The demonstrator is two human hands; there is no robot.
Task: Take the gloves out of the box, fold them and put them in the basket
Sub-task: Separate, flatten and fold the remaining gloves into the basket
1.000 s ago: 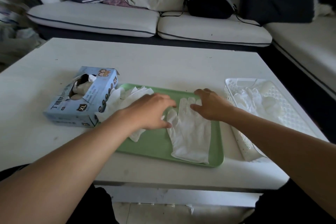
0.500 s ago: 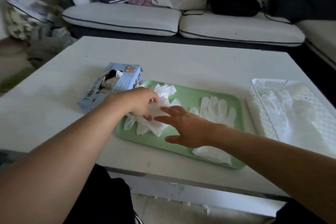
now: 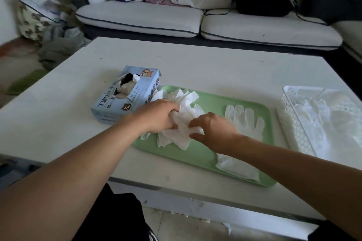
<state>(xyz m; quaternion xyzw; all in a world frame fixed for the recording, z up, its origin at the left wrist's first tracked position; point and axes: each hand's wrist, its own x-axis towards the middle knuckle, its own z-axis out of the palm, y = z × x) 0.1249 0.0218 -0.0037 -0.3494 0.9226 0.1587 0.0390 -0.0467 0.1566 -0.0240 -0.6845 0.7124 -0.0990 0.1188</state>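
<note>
Both hands (image 3: 184, 123) curled, gripping crumpled gloves (image 3: 181, 121)

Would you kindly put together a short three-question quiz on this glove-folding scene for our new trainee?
1. True or false: the white basket stands on the green tray.
2. Which hand is nearer the glove box: the left hand or the right hand?
3. Fill in: both hands work on the crumpled gloves, while one flat glove lies toward the tray's ____ end.

Key
1. False; it stands on the table, right of the tray.
2. The left hand.
3. Right.
</note>
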